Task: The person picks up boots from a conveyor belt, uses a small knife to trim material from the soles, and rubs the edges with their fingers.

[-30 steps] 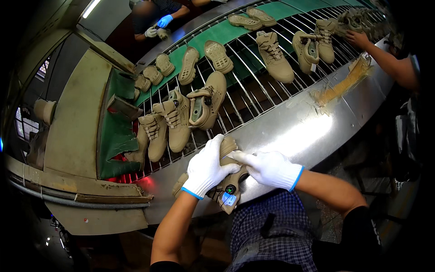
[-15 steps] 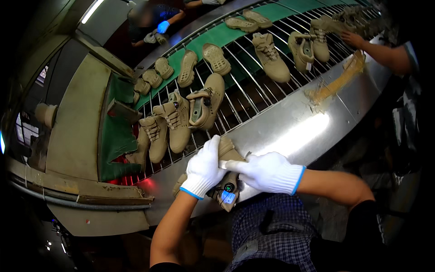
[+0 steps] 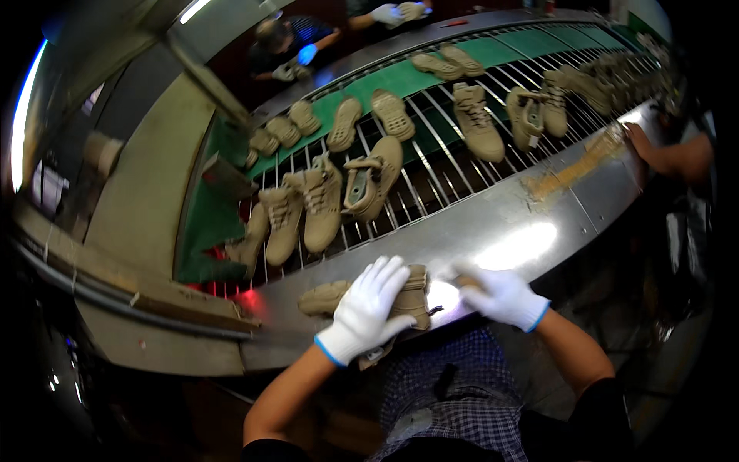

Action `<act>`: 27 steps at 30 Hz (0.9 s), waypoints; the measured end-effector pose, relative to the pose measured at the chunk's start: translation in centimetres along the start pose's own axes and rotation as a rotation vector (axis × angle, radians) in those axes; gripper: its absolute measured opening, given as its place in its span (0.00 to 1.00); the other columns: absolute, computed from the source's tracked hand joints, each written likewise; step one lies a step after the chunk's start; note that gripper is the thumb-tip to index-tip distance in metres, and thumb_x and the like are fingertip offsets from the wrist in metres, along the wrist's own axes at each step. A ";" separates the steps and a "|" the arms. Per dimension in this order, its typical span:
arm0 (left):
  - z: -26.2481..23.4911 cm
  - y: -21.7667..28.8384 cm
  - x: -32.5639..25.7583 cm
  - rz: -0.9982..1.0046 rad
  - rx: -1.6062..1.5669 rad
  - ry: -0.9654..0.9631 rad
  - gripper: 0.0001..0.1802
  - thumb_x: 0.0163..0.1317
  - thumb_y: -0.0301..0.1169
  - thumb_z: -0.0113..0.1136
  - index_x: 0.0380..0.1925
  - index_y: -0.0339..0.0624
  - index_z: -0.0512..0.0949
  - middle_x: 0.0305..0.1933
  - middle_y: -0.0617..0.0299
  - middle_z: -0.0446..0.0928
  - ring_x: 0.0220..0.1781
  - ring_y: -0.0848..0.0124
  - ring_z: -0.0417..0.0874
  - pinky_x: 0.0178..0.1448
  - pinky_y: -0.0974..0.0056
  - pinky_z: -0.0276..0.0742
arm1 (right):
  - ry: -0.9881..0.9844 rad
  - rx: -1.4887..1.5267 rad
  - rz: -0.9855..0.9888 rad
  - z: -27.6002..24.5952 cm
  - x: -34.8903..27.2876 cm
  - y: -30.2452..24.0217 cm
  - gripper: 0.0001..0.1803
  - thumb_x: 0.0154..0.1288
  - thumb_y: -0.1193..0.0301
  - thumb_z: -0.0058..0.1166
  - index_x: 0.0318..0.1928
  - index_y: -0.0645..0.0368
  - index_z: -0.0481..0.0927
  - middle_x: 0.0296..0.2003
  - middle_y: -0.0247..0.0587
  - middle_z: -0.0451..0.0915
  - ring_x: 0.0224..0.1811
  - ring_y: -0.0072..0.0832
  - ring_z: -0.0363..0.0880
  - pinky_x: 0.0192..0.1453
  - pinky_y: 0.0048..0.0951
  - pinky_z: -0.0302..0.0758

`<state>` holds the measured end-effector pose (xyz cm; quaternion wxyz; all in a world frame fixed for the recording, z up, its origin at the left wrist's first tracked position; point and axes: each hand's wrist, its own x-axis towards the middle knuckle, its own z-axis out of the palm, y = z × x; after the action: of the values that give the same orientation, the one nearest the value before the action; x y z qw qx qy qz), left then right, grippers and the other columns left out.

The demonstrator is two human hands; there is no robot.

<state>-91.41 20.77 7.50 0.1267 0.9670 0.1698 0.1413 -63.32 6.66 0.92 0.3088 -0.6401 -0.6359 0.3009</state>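
Observation:
A tan boot lies on its side on the near metal ledge, its collar toward the right. My left hand, in a white knitted glove with a blue cuff, rests on it, fingers stretched out and thumb apart. A tan ridged part shows left of that hand; whether it belongs to the same boot I cannot tell. My right hand, gloved likewise, is just right of the boot, apart from it. Motion smears its fingers, and a blurred tan patch at the tips cannot be made out.
Beyond the metal ledge runs a rack of metal rods bearing tan shoes. Tan soles lie on a green strip behind them. A machine housing stands left. Another person's hand is at right; co-workers sit across.
My right hand has moved right, off the boot. The boot has been turned and laid on the ledge under my left hand, whose fingers are now spread. The other person's hand at right has drawn nearer.

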 end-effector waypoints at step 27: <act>-1.4 6.0 -3.6 -0.135 0.185 0.743 0.42 0.46 0.50 0.87 0.57 0.40 0.79 0.49 0.53 0.83 0.45 0.54 0.86 0.50 0.52 0.81 | 0.268 0.529 -0.278 3.0 6.0 -7.8 0.22 0.83 0.65 0.53 0.64 0.70 0.81 0.55 0.54 0.87 0.58 0.38 0.86 0.67 0.35 0.80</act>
<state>-93.28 14.26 9.73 -0.0222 0.8440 0.2796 0.4572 -70.52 12.70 5.14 0.5835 -0.4787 -0.5706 0.3237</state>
